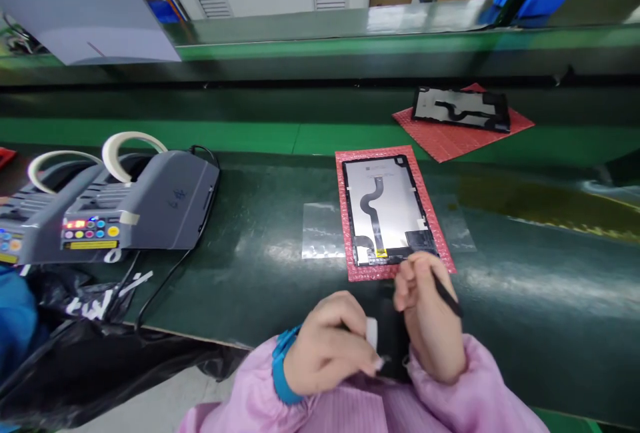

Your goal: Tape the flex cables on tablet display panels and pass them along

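Across the frame, my green bench (255, 220) carries a red bubble sheet (370, 273), probably cushioning the screen panel (397, 203) right of centre. At bottom centre, my right hand (431, 316) curls round a black stick (446, 296), seemingly for control; my left hand (330, 345), half-curled, grips a small white piece (371, 334).

The panel (400, 200) has a silver-grey face edged in black, a dark grey flex cable (369, 208) and a yellow label (381, 253). The bubble sheet (373, 272) is red, patterned with small dots. The bench (260, 220) is dark green. The sleeves (493, 386) are pink; the garment front (360, 414) is pink-striped; the wristband (284, 380) is blue; the slim tool (447, 296) is black
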Tool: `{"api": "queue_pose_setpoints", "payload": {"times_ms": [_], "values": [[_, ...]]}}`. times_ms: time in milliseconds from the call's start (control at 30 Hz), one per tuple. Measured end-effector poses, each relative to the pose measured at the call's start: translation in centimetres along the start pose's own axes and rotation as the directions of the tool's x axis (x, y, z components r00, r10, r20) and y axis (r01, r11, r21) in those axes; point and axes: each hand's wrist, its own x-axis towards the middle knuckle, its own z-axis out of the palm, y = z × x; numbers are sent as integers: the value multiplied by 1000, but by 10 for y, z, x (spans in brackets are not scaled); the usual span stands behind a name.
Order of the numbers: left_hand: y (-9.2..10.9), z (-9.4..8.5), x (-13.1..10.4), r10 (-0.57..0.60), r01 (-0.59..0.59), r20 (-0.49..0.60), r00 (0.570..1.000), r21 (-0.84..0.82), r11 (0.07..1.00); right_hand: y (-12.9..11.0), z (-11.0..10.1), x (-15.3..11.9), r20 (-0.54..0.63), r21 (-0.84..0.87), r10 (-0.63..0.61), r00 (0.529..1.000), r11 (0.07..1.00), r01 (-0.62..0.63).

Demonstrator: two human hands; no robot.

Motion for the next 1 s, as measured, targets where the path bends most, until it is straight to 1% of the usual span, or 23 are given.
{"api": "queue_pose_setpoints", "payload": {"times_ms": [33, 67, 100, 133, 167, 200, 233, 267, 300, 367, 433, 467, 500, 533, 567, 633, 667, 733, 767, 833, 900, 1000], "values": [[2, -1, 2, 55, -57, 45, 997, 39, 998, -5, -3, 2, -43, -2, -31, 999, 1000, 31], [4, -2, 4, 50, -54, 52, 997, 77, 996, -12, -7, 3, -35, -27, -81, 996, 996, 80], [4, -1, 5, 1, -3, 19, 1000, 120, 993, -19, -10, 3, 29, -75, -124, 992, 989, 126], [3, -1, 6, -66, 70, -27, 997, 153, 986, -27, -13, 2, 129, -139, -145, 981, 977, 163], [2, 1, 6, -125, 132, -52, 991, 173, 976, -34, -16, 1, 243, -207, -132, 961, 961, 184], [0, 2, 5, -166, 173, -53, 985, 182, 968, -40, -17, 0, 342, -270, -91, 935, 944, 190], [-2, 4, 5, -197, 201, -40, 980, 183, 962, -44, -19, -1, 408, -322, -39, 912, 929, 184], [-4, 5, 4, -223, 223, -24, 975, 176, 959, -47, -20, -1, 432, -359, 3, 902, 918, 169], [-6, 7, 4, -249, 248, -11, 968, 165, 955, -49, -20, 1, 421, -379, 20, 907, 912, 157], [-8, 7, 4, -321, 318, -8, 947, 142, 937, -54, -22, 10, 347, -388, 0, 938, 910, 143], [-10, 4, 9, -374, 372, -17, 927, 163, 914, -60, -24, 28, 270, -388, -27, 963, 912, 135], [-12, 2, 12, -378, 372, -10, 926, 212, 904, -64, -24, 40, 261, -389, -26, 965, 912, 130], [-13, 0, 16, -367, 348, 12, 930, 294, 890, -69, -24, 54, 274, -394, -9, 962, 911, 121], [-16, -3, 20, -346, 299, 46, 937, 404, 864, -73, -23, 68, 303, -405, 23, 953, 908, 107], [-19, -4, 24, -325, 231, 91, 941, 529, 817, -76, -21, 82, 341, -419, 66, 938, 904, 88], [-28, -6, 32, -296, 73, 170, 940, 747, 661, -76, -17, 108, 425, -447, 176, 888, 894, 36], [-33, -6, 35, -285, 4, 194, 939, 820, 572, -72, -14, 118, 461, -464, 233, 857, 886, 8], [-42, -4, 40, -257, -96, 224, 940, 899, 428, -60, -7, 135, 514, -501, 326, 794, 865, -31], [-46, -4, 42, -238, -130, 234, 943, 913, 386, -52, -4, 142, 533, -515, 351, 770, 856, -33], [-53, -5, 45, -197, -166, 243, 950, 925, 343, -36, 2, 152, 561, -533, 357, 747, 846, -5], [-57, -7, 47, -165, -177, 242, 956, 927, 330, -23, 8, 161, 581, -533, 329, 744, 845, 43], [-61, -12, 49, -138, -178, 233, 963, 929, 325, -12, 15, 173, 595, -534, 291, 749, 840, 98]]}}
